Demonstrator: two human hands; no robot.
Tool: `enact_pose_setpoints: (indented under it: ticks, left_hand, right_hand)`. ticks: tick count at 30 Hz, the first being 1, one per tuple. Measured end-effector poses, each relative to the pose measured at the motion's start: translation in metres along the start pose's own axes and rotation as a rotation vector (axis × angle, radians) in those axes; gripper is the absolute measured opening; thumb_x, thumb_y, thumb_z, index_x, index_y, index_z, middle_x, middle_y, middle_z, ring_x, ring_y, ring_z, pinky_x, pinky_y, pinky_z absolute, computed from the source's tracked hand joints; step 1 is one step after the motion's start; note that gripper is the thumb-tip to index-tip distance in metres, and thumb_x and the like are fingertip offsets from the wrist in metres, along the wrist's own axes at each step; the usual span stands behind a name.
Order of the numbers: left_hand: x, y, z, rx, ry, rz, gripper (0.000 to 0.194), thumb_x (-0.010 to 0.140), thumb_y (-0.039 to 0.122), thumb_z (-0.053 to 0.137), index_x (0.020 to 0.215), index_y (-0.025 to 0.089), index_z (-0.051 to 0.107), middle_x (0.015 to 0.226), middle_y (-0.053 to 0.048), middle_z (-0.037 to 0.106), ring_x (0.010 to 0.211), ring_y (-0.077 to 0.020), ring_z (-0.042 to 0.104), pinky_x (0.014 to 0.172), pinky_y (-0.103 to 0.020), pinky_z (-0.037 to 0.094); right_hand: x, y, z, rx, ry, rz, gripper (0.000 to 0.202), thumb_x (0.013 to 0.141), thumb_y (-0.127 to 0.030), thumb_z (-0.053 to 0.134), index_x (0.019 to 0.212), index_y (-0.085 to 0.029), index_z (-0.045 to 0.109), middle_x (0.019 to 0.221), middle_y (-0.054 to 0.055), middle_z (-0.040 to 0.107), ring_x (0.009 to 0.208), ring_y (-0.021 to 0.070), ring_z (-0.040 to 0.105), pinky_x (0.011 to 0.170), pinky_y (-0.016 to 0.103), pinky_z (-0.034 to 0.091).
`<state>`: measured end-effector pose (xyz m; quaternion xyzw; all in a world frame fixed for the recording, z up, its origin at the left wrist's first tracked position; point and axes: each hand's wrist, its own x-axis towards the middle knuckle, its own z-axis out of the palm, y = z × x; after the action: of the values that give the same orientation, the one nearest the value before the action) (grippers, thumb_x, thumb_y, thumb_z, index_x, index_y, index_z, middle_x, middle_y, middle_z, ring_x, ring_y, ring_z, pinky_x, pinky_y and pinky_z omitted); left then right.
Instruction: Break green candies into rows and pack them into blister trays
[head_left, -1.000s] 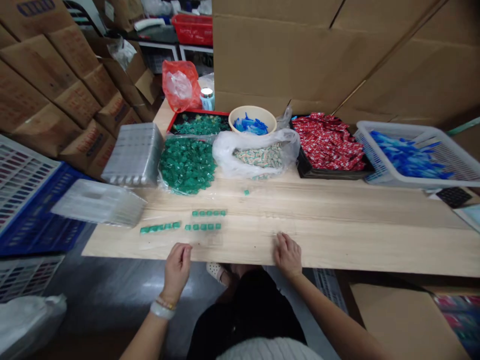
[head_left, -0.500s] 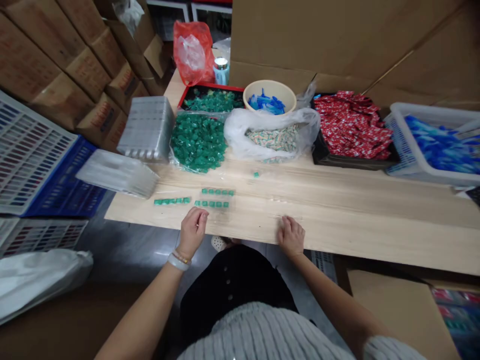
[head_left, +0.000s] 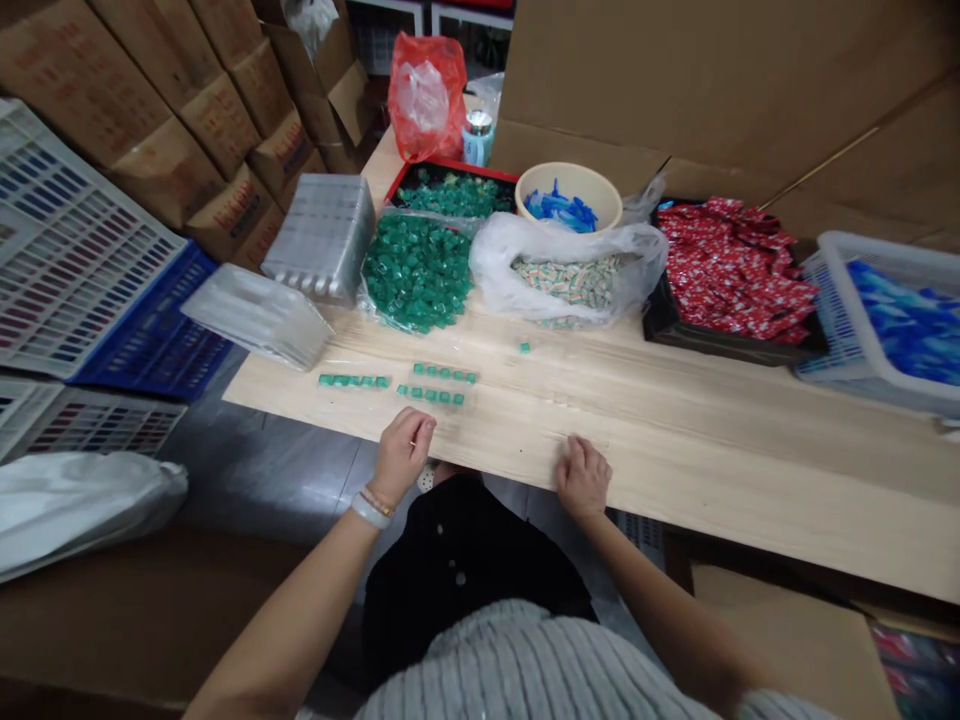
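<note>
My left hand (head_left: 405, 450) is loosely closed at the table's front edge, thumb against the curled fingers, with nothing showing in it. Just beyond it, two short rows of small green pieces (head_left: 431, 396) appear to sit in a clear plastic tray (head_left: 471, 415). Another green row (head_left: 353, 381) lies to their left. My right hand (head_left: 585, 475) rests on the table near the front edge, fingers curled under and no object visible in them. Farther in are some faint, pale small pieces (head_left: 561, 403) and one loose green piece (head_left: 524, 347).
Along the back stand a bag of green pieces (head_left: 416, 270), a white bag of striped pieces (head_left: 495, 260), a cream bowl (head_left: 609, 205), a black tray of red packets (head_left: 731, 275) and a basket of blue pieces (head_left: 825, 300). Stacked clear trays (head_left: 322, 235) stand at left.
The camera view has turned slightly, so the table's contents appear shifted, mostly rightward. Both hands keep the same closed pose near the table edge. Nothing was picked up or put down.
</note>
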<state>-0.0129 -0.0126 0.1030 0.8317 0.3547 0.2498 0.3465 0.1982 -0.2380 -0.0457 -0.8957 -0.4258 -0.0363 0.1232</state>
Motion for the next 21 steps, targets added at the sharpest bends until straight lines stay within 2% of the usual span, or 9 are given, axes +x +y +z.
enact_pose_setpoints:
  ticks: [4, 10, 21]
  left_hand:
    - [-0.001, 0.002, -0.006, 0.023, 0.014, 0.01, 0.016, 0.083, 0.021, 0.041, 0.075, 0.016, 0.054, 0.071, -0.003, 0.052, 0.07, -0.0137, 0.05, 0.065, -0.026, 0.041]
    - [-0.008, -0.011, -0.019, 0.02, 0.087, -0.008, 0.014, 0.083, 0.019, 0.042, 0.076, 0.016, 0.054, 0.07, -0.003, 0.053, 0.07, -0.0133, 0.05, 0.065, -0.026, 0.041]
    - [-0.009, -0.004, -0.006, -0.001, -0.02, -0.021, 0.018, 0.084, 0.023, 0.04, 0.075, 0.017, 0.053, 0.072, -0.004, 0.053, 0.071, -0.0141, 0.05, 0.066, -0.027, 0.04]
  right_hand:
    - [0.0, 0.0, 0.0, -0.007, 0.005, -0.004, 0.043, 0.078, -0.024, 0.04, 0.119, -0.014, 0.045, 0.116, 0.014, 0.049, 0.098, 0.0267, 0.043, 0.081, 0.04, 0.032]
    - [-0.001, 0.001, 0.001, -0.006, 0.012, -0.016, 0.044, 0.079, -0.025, 0.04, 0.121, -0.013, 0.043, 0.118, 0.015, 0.047, 0.1, 0.027, 0.042, 0.082, 0.041, 0.031]
    - [-0.001, 0.001, 0.0, -0.022, 0.002, -0.013, 0.044, 0.078, -0.025, 0.04, 0.12, -0.015, 0.044, 0.117, 0.014, 0.048, 0.097, 0.0267, 0.043, 0.079, 0.041, 0.032]
